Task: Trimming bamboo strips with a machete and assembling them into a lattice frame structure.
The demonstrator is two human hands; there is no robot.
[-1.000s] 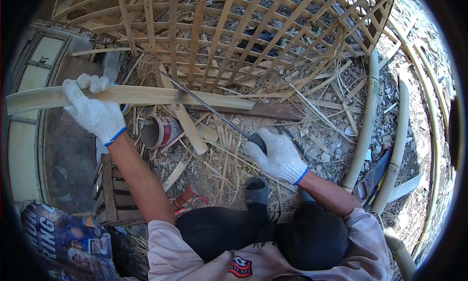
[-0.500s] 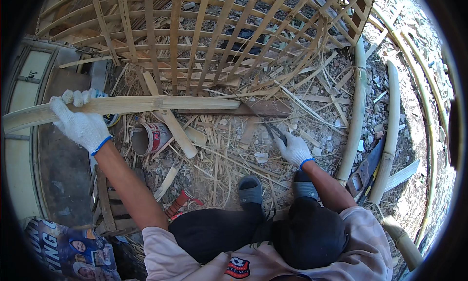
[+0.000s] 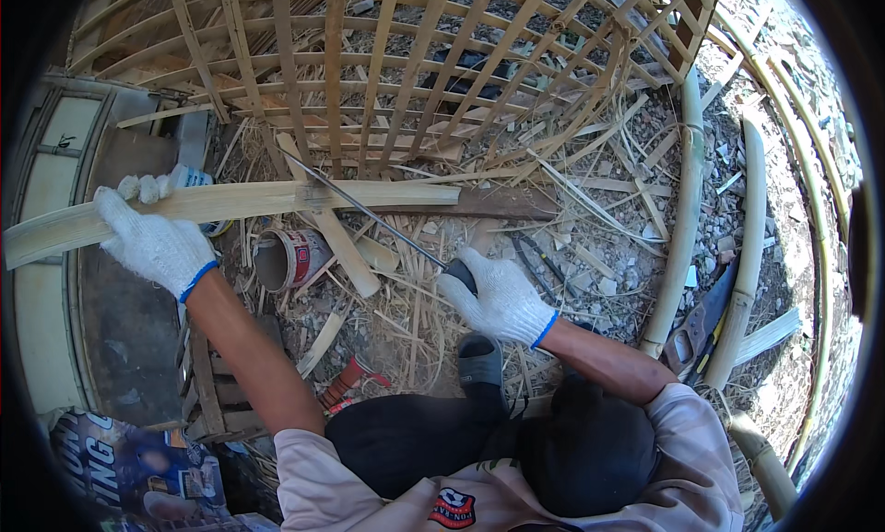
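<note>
My left hand (image 3: 159, 242), in a white knitted glove with a blue cuff, is closed round a long flat bamboo strip (image 3: 244, 202). The strip runs sideways in front of me, and its right part passes over a brown board (image 3: 507, 204) and a shorter bamboo slat (image 3: 339, 255). My right hand (image 3: 498, 301), gloved alike, grips the dark handle of a long-bladed knife (image 3: 459, 274). Its narrow blade slants up and left across the strip. Whether the blade touches the strip I cannot tell.
A bamboo lattice (image 3: 373, 80) stands at the far side. Shavings and rubble litter the ground. Dark pincers (image 3: 542, 260) lie beyond my right hand, and a round can (image 3: 281, 258) lies at centre left. Farther right are bamboo poles (image 3: 680, 218) and a handsaw (image 3: 705, 315).
My right hand has moved left with the knife, whose blade now crosses over the bamboo strip. The pincers on the ground are more exposed. My left hand keeps its hold on the strip.
</note>
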